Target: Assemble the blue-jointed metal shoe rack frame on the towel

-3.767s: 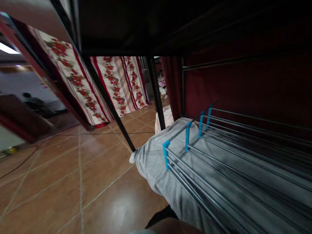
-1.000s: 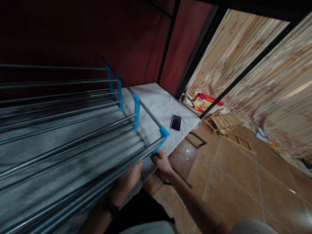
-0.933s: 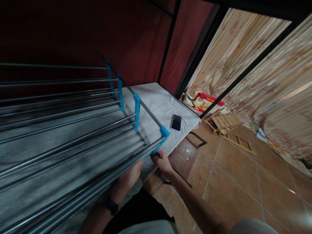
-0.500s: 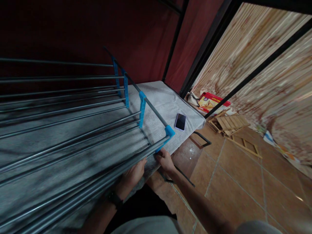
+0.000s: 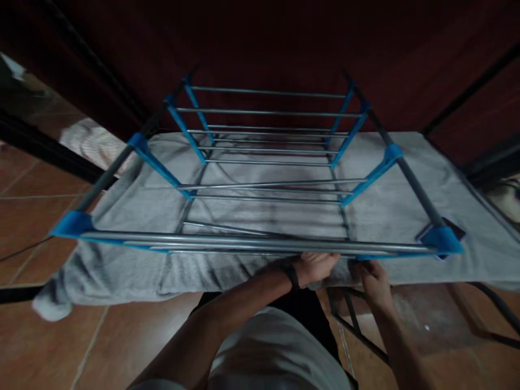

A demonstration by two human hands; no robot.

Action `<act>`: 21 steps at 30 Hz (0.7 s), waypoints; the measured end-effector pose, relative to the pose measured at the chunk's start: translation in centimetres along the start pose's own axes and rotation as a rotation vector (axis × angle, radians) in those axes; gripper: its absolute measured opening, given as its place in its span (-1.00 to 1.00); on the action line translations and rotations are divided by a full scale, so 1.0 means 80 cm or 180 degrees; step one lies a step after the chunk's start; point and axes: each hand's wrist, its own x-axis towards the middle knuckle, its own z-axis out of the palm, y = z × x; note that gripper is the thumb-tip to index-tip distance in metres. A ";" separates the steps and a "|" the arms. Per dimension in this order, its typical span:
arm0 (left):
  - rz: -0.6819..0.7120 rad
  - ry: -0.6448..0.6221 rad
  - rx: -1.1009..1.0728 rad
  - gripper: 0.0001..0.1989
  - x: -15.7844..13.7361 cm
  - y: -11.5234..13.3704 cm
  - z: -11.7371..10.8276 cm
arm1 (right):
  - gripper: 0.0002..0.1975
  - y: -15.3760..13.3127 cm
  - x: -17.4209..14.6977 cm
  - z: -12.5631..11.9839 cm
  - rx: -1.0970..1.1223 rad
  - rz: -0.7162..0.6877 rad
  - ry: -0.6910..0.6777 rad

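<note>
A rack of thin steel rods point(image 5: 260, 188) joined by blue plastic side pieces point(image 5: 156, 162) lies on a grey cloth point(image 5: 122, 260) spread over a low bed. My left hand point(image 5: 314, 266), with a dark band on its wrist, is curled under the rack's front rods point(image 5: 227, 240). Beside it, my right hand point(image 5: 374, 277) pinches the lower front rod near a blue end piece. A dark phone point(image 5: 454, 228) lies on the cloth, mostly hidden behind the rack's right front corner point(image 5: 444, 240).
A dark red curtain point(image 5: 260, 49) hangs behind the bed. Black bed-frame posts point(image 5: 44, 151) stand at left and right. A black metal frame point(image 5: 357, 330) sits under the bed edge on the brown tiled floor point(image 5: 81, 346). A cable point(image 5: 16, 252) runs along the floor at left.
The view has swung from the rack's right end to face it head-on. Both hands stay at the front rods, close together.
</note>
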 end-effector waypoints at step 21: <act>0.0240 0.0260 0.0106 -0.59 0.012 -0.023 0.013 | -0.73 -0.018 0.006 0.026 0.0531 -0.0059 0.0300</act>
